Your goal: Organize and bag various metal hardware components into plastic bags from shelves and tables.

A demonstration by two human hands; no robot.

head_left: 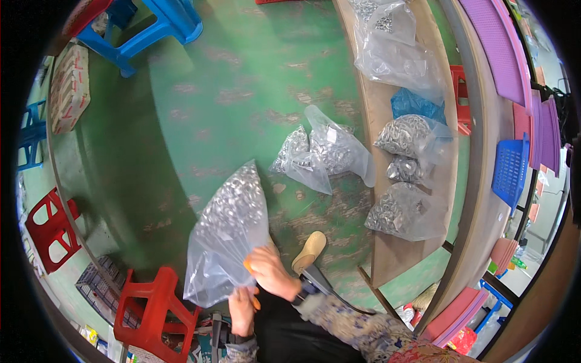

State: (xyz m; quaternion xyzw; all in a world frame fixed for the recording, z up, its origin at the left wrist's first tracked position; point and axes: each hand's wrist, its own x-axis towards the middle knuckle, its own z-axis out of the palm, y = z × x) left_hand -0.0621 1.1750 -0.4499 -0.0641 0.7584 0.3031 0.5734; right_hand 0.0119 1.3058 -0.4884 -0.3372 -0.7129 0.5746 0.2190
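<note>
A large clear plastic bag (213, 242), its upper part full of small shiny metal pieces, lies on the green floor and stretches toward me. My left hand (242, 310) pinches its near edge. Close beside it on the right, my right hand (270, 273) is closed on the bag's plastic as well. Something orange shows at the fingers of both hands; I cannot make out what it is. Beyond my right hand, two smaller clear bags of metal pieces, one on the left (292, 151) and one on the right (339, 148), rest on the floor.
Along the right, a wooden board (393, 260) carries several more bags of metal parts and a blue plastic bag (417, 106). Red stools (158, 302) stand at the left, a blue stool (158, 30) at the far left. A blue basket (510, 169) sits at the right.
</note>
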